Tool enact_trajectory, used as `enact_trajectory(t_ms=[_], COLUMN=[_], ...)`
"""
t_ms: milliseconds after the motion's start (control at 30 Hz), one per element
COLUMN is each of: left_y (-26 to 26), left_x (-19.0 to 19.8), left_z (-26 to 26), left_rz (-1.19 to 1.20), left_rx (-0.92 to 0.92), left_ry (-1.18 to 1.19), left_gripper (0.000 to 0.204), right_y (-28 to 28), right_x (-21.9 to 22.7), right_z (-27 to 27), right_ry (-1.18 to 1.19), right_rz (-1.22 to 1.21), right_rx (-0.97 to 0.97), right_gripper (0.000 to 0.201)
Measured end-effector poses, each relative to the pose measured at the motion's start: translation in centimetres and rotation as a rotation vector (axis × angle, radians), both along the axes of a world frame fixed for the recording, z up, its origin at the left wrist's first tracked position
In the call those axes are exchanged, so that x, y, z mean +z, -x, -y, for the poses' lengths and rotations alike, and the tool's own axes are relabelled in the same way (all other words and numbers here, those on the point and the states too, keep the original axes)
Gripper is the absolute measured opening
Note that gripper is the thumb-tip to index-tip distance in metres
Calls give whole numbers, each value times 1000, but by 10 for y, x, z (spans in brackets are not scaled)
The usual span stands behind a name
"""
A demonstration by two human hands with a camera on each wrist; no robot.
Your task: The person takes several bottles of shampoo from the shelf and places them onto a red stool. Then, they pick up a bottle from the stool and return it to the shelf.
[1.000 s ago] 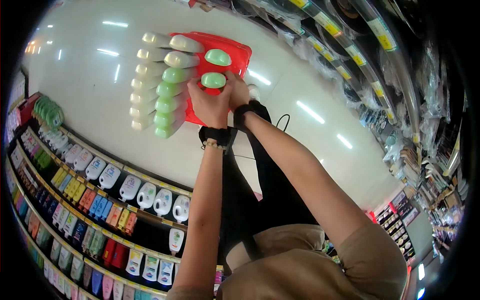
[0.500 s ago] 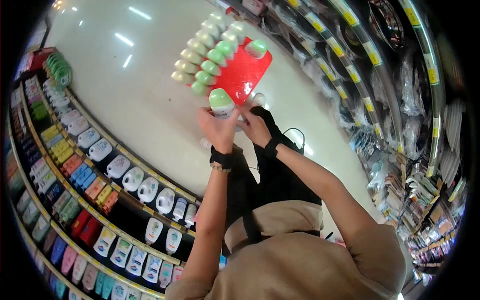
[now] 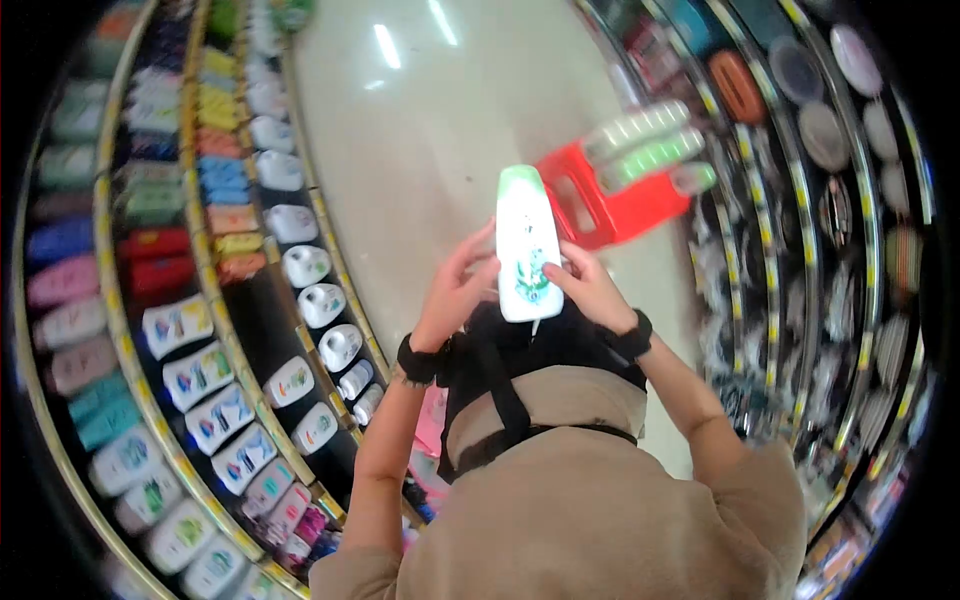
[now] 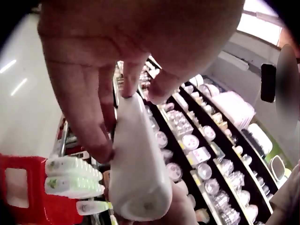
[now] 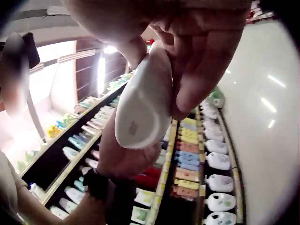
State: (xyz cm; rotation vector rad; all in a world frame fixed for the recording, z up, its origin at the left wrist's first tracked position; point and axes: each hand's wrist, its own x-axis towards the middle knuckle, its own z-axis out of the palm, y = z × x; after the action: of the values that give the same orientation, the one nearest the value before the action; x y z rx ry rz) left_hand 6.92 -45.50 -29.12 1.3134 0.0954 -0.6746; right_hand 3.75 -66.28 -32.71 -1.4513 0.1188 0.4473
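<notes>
Holding green-topped btl between L hand & R hand, out ahead of torso.
Both gripping its sides; for steady hold, prob. best keep pressure even, label clear. Beyond: red stand w/ more btls.

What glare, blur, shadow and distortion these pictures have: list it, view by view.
Head: lens distortion bows the long yellow-tagged shelves; glare bleaches much of the white plastic bottle with a pale-green top; the red plastic stand is slightly blurred. Left wrist: the left hand looks underlit. Right wrist: light reflections streak the pale glossy floor.
</notes>
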Motion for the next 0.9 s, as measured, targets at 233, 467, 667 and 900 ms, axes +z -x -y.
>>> enact_trajectory(t_ms=[233, 467, 667, 900], left_y=[46, 65, 68, 19], left_x=[50, 86, 107, 151], left_z=[-105, -150, -184, -243], left_rz=[352, 466, 498, 802], left_rx=[348, 631, 842, 1080], left_ry=[36, 33, -47, -200], left_gripper=[62, 64, 68, 72], right_y=[-25, -61, -97, -183], right_x=[93, 132, 151, 204], right_z=[-116, -181, -242, -332], right_ry=[-136, -150, -302, -336], right_rz=[165, 219, 235, 562], right_rx=[288, 631, 796, 1086], right_gripper=[29, 27, 20, 19])
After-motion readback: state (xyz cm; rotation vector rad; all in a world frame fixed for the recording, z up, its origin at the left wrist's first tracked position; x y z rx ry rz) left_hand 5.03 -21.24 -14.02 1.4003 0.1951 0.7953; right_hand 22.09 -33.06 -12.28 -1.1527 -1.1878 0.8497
